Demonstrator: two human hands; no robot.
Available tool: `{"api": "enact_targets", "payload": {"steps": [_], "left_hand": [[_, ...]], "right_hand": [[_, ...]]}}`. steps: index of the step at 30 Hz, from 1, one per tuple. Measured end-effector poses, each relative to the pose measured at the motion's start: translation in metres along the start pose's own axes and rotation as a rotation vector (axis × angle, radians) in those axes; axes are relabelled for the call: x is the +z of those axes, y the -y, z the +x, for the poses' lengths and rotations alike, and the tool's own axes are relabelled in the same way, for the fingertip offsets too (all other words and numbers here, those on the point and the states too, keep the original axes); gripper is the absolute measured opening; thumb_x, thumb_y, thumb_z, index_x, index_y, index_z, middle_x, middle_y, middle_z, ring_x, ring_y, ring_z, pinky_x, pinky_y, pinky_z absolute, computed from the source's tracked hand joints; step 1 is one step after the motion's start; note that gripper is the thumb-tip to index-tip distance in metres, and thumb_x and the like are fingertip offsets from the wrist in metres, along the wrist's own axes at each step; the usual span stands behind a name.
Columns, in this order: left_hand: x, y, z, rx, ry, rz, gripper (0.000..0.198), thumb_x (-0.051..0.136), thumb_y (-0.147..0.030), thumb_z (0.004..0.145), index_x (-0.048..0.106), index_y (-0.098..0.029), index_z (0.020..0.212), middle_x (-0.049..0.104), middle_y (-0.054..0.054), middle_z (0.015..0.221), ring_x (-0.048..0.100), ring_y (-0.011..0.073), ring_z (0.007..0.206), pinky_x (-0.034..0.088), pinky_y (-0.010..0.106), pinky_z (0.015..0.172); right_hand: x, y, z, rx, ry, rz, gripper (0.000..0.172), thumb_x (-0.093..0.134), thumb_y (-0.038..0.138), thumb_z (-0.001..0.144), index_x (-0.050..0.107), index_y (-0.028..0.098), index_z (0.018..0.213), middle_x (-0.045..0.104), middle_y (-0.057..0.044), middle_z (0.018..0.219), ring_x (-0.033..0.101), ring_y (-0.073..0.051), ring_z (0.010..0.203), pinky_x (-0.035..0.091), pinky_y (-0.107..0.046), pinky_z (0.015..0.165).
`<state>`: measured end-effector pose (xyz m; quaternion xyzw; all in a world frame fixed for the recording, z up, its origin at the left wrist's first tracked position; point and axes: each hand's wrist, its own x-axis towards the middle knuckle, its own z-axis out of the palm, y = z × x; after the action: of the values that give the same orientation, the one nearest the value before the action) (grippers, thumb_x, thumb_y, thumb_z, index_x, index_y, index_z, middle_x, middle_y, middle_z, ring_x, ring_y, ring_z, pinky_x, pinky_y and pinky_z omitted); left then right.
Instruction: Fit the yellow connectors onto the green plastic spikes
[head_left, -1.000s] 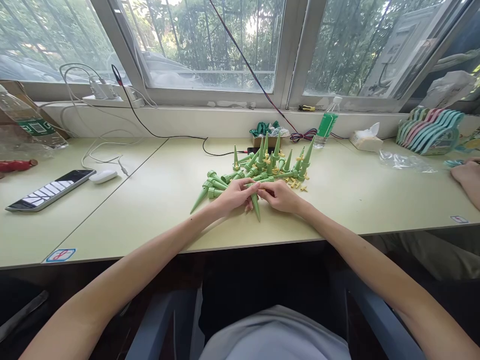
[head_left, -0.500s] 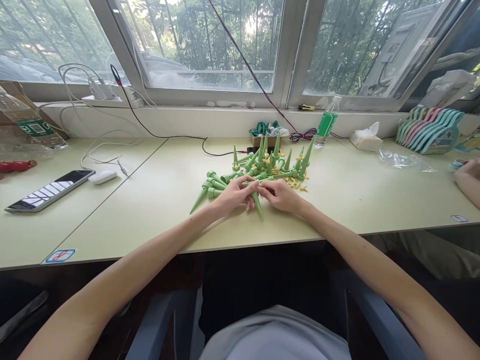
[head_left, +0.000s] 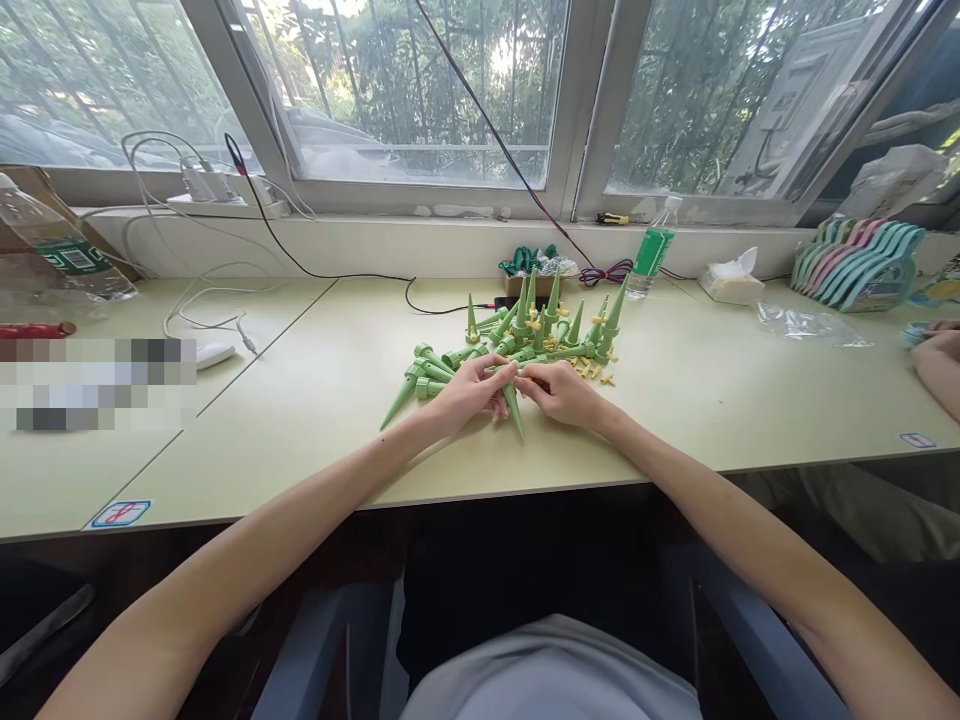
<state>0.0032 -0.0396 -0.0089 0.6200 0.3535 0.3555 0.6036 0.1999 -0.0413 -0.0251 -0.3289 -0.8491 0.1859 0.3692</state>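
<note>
My left hand (head_left: 476,388) is closed around a green plant watering spike (head_left: 514,412), whose pointed end slants down toward the table's front edge. My right hand (head_left: 559,392) meets it from the right, thumb and fingertips pinched at the spike's side on a small yellow valve that is almost wholly hidden. Just beyond both hands lies a pile of green watering spikes (head_left: 427,368), several lying flat. Other spikes (head_left: 553,297) stand point up at the back, some with yellow valves fitted. Loose yellow valves (head_left: 607,380) are scattered right of the pile.
Behind the pile stand a small box with green wrapping (head_left: 529,265) and a water bottle (head_left: 652,250). Farther right are a tissue box (head_left: 733,283), clear plastic (head_left: 814,325), hangers (head_left: 862,265) and another person's arm (head_left: 937,360). Cables (head_left: 206,300) and a white mouse (head_left: 215,355) lie left.
The held spike's tip has shifted slightly to the left. Both hands stay in nearly the same place. The phone area at left is now blurred into blocks.
</note>
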Motion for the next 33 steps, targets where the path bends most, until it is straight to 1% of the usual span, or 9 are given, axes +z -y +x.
{"api": "enact_targets", "payload": {"steps": [7,14,20,29,33], "left_hand": [[-0.0005,0.0002,0.0000,0.004,0.004,0.018,0.050,0.075,-0.060,0.078,0.059,-0.016,0.097,0.064,-0.002,0.064,0.057,0.0080,0.044,0.048,0.020,0.045],[0.0004,-0.0002,-0.0001,-0.001,-0.007,0.004,0.052,0.077,-0.060,0.076,0.058,-0.016,0.097,0.063,-0.002,0.063,0.056,0.0079,0.044,0.048,0.020,0.045],[-0.0007,0.0004,-0.0001,-0.004,0.001,0.002,0.051,0.076,-0.059,0.077,0.059,-0.016,0.098,0.063,-0.002,0.064,0.056,0.0080,0.045,0.049,0.020,0.045],[-0.0005,0.0004,0.0002,0.003,0.004,0.013,0.050,0.075,-0.059,0.078,0.059,-0.016,0.097,0.063,-0.001,0.063,0.056,0.0084,0.045,0.049,0.020,0.045],[0.0004,-0.0010,-0.0005,-0.005,-0.011,0.013,0.050,0.077,-0.058,0.077,0.059,-0.016,0.097,0.063,-0.002,0.062,0.056,0.0085,0.044,0.048,0.020,0.044]], "right_hand": [[-0.0001,0.0006,-0.0002,-0.003,0.002,-0.004,0.038,0.047,0.038,0.102,0.049,0.018,0.070,0.043,0.004,0.058,0.033,-0.009,0.052,0.028,-0.026,0.054],[0.0000,-0.0004,-0.0001,-0.008,0.001,-0.013,0.039,0.046,0.041,0.102,0.049,0.019,0.070,0.045,0.003,0.059,0.034,-0.010,0.052,0.029,-0.026,0.054],[-0.0001,-0.0005,-0.0002,-0.012,0.003,-0.016,0.038,0.047,0.039,0.102,0.050,0.018,0.071,0.045,0.004,0.059,0.035,-0.010,0.052,0.029,-0.026,0.055],[0.0001,-0.0006,-0.0003,-0.012,0.007,-0.020,0.039,0.046,0.040,0.103,0.050,0.018,0.070,0.046,0.003,0.059,0.035,-0.009,0.052,0.029,-0.026,0.055],[0.0002,-0.0013,-0.0004,-0.018,0.004,-0.025,0.038,0.047,0.039,0.103,0.051,0.018,0.071,0.046,0.003,0.059,0.035,-0.009,0.052,0.029,-0.026,0.054]]}}
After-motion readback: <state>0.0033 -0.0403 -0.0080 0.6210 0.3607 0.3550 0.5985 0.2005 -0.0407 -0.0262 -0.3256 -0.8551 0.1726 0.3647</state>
